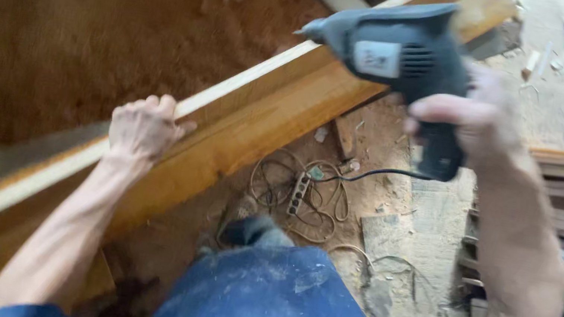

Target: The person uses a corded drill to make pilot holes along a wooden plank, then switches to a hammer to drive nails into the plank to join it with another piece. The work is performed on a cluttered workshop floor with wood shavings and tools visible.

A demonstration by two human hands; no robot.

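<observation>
Left hand (143, 127) clamped over top edge of long timber plank (259, 113), right hand (481, 115) grip closed round grey electric drill (400, 53) raised above plank, power strip (299, 193) on sawdust floor (55, 17)

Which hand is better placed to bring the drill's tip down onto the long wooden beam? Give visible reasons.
The right hand, probably: its grip is closed on the electric drill, raised just above the wooden beam. The left hand grips the beam's top edge, holding no tool.

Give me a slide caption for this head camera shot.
Left hand grips a long wooden plank while the right hand holds a corded electric drill above it.
</observation>
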